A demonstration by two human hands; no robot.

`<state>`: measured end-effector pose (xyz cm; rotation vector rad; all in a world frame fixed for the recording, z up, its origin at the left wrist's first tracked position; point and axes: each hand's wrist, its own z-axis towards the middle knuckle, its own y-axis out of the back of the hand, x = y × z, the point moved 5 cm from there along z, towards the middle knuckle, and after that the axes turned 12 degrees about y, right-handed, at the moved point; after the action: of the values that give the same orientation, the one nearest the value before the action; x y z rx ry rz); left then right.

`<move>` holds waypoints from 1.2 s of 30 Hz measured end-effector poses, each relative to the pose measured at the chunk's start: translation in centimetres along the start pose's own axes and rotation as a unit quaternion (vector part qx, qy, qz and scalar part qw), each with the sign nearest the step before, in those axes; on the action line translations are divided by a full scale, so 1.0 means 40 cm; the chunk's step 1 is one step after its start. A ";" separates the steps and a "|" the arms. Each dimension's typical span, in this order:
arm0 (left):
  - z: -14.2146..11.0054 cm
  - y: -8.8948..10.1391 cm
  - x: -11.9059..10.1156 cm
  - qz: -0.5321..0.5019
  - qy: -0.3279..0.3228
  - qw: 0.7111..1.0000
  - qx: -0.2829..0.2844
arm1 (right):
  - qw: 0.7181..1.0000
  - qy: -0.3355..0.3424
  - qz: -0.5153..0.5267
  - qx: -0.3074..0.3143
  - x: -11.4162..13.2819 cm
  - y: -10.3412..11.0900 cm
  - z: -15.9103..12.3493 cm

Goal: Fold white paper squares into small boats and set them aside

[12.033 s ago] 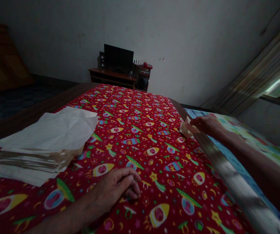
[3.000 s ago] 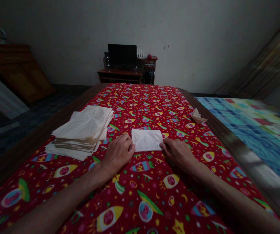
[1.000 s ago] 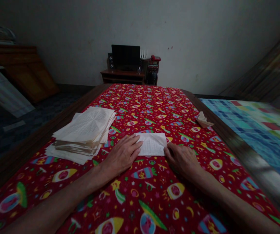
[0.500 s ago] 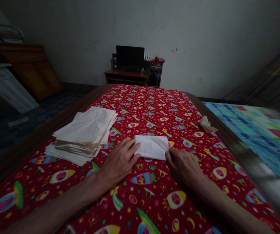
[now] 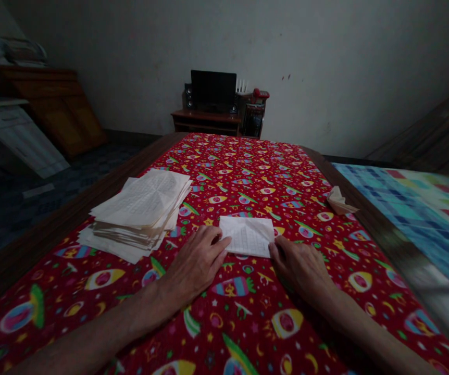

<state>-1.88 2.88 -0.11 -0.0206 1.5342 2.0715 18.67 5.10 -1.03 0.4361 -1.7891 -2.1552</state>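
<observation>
A folded sheet of paper (image 5: 247, 236) with faint grid lines lies flat on the red patterned cloth in front of me. At its left edge is my left hand (image 5: 199, 255), thumb on the lower left corner and fingers curled at the side. My right hand (image 5: 297, 259) pinches the lower right corner, its other fingers curled under and partly hidden. Left of my hands rests a stack of loose paper sheets (image 5: 142, 208), the top one marked with creases. A small folded paper piece (image 5: 339, 201) sits near the right edge of the cloth.
The red cloth (image 5: 244, 172) covers a dark wooden table (image 5: 131, 161). Beyond its far end stand a monitor (image 5: 213, 89), speakers and a red telephone (image 5: 261, 94). A bed with a checked cover (image 5: 396, 208) is at the right; wooden cabinets (image 5: 60, 114) are at the left.
The whole view has shifted slightly, so things appear a little farther right. My left fingers have curled back a bit at the paper's left edge; the right hand keeps its place at the corner.
</observation>
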 end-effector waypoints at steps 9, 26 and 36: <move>0.003 -0.002 0.000 0.018 -0.001 1.000 -0.008 | 1.000 -0.002 -0.013 0.003 0.002 0.005 0.002; -0.008 -0.022 -0.044 0.095 -0.093 0.989 0.066 | 1.000 0.000 -0.022 -0.019 0.004 0.001 0.001; -0.012 -0.036 -0.054 0.097 -0.133 0.984 0.075 | 0.999 0.005 -0.024 -0.026 0.006 0.003 0.002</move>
<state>0.44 1.83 -0.81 0.4604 1.5701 2.0007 18.43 5.04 -0.90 0.4811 -1.7301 -2.2223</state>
